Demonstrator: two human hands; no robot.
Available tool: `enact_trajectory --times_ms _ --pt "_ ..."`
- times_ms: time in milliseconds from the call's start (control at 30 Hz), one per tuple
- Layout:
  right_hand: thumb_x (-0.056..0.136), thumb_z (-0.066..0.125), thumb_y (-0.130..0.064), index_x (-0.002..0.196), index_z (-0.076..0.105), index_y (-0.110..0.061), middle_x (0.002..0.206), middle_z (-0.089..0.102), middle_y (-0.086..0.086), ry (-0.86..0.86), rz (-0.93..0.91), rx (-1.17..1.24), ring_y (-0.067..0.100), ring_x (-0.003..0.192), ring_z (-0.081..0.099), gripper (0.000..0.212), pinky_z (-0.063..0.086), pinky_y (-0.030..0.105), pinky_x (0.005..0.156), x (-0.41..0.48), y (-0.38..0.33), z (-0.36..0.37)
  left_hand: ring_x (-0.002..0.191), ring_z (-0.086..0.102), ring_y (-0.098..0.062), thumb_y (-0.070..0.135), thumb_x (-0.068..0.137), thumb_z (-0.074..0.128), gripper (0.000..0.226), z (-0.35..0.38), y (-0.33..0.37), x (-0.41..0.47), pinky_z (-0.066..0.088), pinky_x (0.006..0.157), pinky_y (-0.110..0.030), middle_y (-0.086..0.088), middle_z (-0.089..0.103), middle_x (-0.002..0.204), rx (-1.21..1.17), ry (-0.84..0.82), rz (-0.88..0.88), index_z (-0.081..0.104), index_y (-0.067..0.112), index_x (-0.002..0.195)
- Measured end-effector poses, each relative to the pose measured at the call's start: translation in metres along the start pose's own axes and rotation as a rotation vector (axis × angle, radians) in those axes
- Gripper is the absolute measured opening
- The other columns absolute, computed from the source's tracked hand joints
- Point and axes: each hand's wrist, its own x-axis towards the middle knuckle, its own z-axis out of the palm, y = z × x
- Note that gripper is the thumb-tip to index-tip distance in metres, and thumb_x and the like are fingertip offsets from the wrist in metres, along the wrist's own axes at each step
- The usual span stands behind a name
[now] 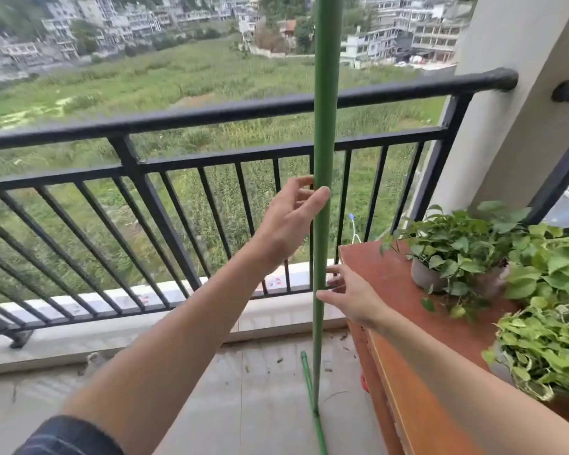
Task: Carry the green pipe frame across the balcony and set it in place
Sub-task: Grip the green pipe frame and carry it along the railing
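Observation:
The green pipe frame [324, 126] stands upright on the balcony floor, its tall post running up past the top of the view, with a thinner green base pipe [311, 392] lying on the tiles at its foot. My left hand [293, 215] is at mid-height just left of the post, fingers spread, thumb tip touching the pipe. My right hand [345, 293] is lower down on the right side, fingers apart, with fingertips against the post. Neither hand wraps around it.
A black metal railing [211, 114] runs across right behind the post. An orange-brown cabinet [408, 356] stands at the right with potted leafy plants [457, 251] on top. A concrete column [506, 93] rises at the right. Pale floor tiles [211, 405] lie to the left.

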Motion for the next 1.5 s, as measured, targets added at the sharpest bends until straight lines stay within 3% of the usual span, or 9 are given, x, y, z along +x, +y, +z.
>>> enact_trajectory --times_ms 133,200,300,400,467,600,733,1100,1500 --pt "0.092 0.062 -0.033 0.128 0.051 -0.026 0.118 0.062 -0.007 -0.022 0.011 -0.052 0.017 0.109 0.061 0.038 0.05 0.04 0.098 0.006 -0.007 0.01 0.093 0.058 -0.017 0.035 0.096 0.041 0.031 0.013 0.013 0.011 0.051 0.068 -0.018 -0.008 0.06 0.105 -0.032 -0.007 -0.007 0.051 0.011 0.113" --pt "0.096 0.057 -0.034 0.115 0.053 -0.027 0.108 0.064 -0.006 -0.02 -0.002 -0.08 0.02 0.105 0.063 0.021 0.052 0.043 0.095 0.011 -0.006 0.014 0.088 0.057 -0.023 0.036 0.096 0.043 0.021 0.014 0.011 0.013 0.055 0.079 -0.03 -0.01 0.058 0.094 -0.079 0.019 -0.014 0.051 0.017 0.098" --pt "0.096 0.054 -0.042 0.096 0.055 -0.027 0.092 0.064 -0.003 -0.033 -0.038 -0.074 0.02 0.091 0.062 0.015 0.052 0.043 0.088 0.016 -0.01 0.022 0.076 0.057 -0.023 0.042 0.093 0.047 0.029 0.01 0.01 0.013 0.052 0.087 -0.048 -0.008 0.057 0.078 -0.107 0.041 0.015 0.05 0.013 0.094" --pt "0.093 0.058 -0.044 0.077 0.05 -0.026 0.078 0.056 -0.004 -0.104 -0.049 0.028 0.016 0.075 0.053 0.026 0.046 0.037 0.078 0.017 -0.019 0.034 0.066 0.054 -0.024 0.054 0.08 0.047 0.041 0.007 0.016 0.002 0.052 0.079 -0.047 -0.006 0.055 0.067 -0.102 0.072 0.061 0.048 0.013 0.085" --pt "0.092 0.062 -0.041 0.075 0.053 -0.019 0.08 0.06 0.0 -0.185 -0.06 0.077 0.018 0.078 0.056 0.029 0.048 0.036 0.08 0.015 -0.022 0.046 0.06 0.054 -0.023 0.055 0.076 0.048 0.042 0.001 0.013 -0.009 0.053 0.073 -0.048 -0.005 0.054 0.063 -0.101 0.107 0.07 0.048 0.013 0.08" --pt "0.09 0.069 -0.031 0.064 0.056 -0.015 0.071 0.064 0.002 -0.311 -0.091 0.127 0.027 0.081 0.07 0.033 0.053 0.036 0.077 0.006 -0.037 0.071 0.051 0.053 -0.02 0.055 0.074 0.048 0.042 -0.02 0.012 -0.033 0.051 0.06 -0.034 -0.006 0.053 0.059 -0.087 0.16 0.09 0.048 0.012 0.073" --pt "0.085 0.074 -0.023 0.056 0.054 -0.017 0.062 0.06 0.003 -0.418 -0.153 0.123 0.015 0.062 0.064 0.035 0.051 0.028 0.067 -0.007 -0.064 0.1 0.043 0.048 -0.02 0.048 0.076 0.051 0.038 -0.05 0.016 -0.059 0.048 0.05 -0.03 -0.003 0.051 0.05 -0.124 0.225 0.128 0.048 0.013 0.062" --pt "0.076 0.077 -0.019 0.043 0.041 -0.022 0.044 0.043 -0.008 -0.688 -0.289 0.115 0.01 0.043 0.042 0.049 0.041 0.021 0.052 -0.039 -0.132 0.222 0.03 0.037 -0.015 0.024 0.09 0.059 0.041 -0.158 0.018 -0.144 0.036 0.04 -0.03 0.001 0.039 0.039 -0.16 0.542 0.099 0.044 0.014 0.054" --pt "0.072 0.073 -0.015 0.041 0.038 -0.021 0.043 0.038 -0.006 -0.903 -0.378 0.088 0.019 0.048 0.038 0.047 0.037 0.034 0.058 -0.102 -0.202 0.422 0.031 0.03 -0.018 0.022 0.087 0.062 0.044 -0.304 -0.008 -0.288 0.033 0.043 -0.031 0.0 0.033 0.037 -0.1 0.868 -0.065 0.04 0.017 0.049"
